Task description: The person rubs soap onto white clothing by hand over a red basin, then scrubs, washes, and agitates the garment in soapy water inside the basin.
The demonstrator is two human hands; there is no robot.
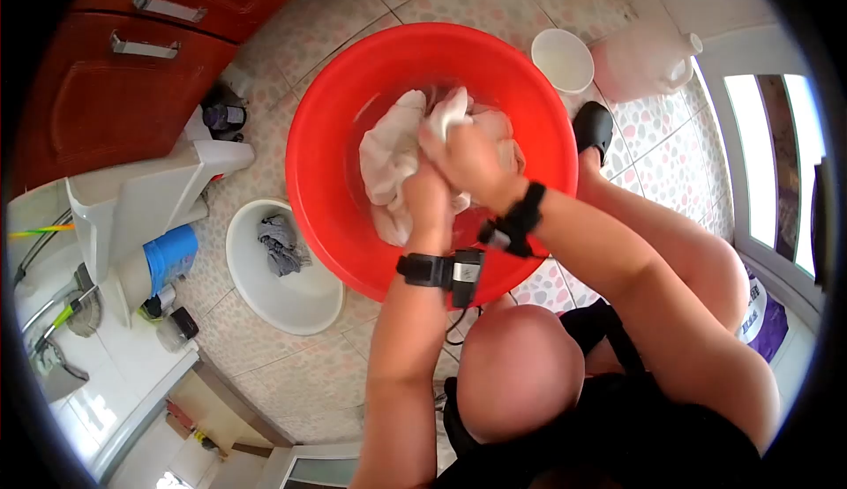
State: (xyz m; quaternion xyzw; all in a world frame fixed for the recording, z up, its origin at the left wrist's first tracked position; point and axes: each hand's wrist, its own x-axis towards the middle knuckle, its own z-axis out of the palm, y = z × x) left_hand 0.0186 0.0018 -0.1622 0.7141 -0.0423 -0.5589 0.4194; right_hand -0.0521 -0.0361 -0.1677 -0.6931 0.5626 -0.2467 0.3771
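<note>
A large red basin (322, 92) stands on the floor in front of me, with wet-looking white cloth (388, 158) bunched inside it. My right hand (472, 158) is closed on a fold of this cloth, and a bit of it sticks up above the fingers. Close against it, my left hand (427, 196) is also wrapped round the cloth, lower and to the left. Both hands are slightly smeared by motion, and most of the fingertips are hidden. Each wrist wears a black strap with a small device.
Left of the basin, a white tub (309, 299) holds a grey cloth (281, 246). A small white bucket (563, 61) and a large translucent jug (644, 64) stand at the upper right. Red cabinets (132, 101) line the upper left. My knees are close to the basin's near rim.
</note>
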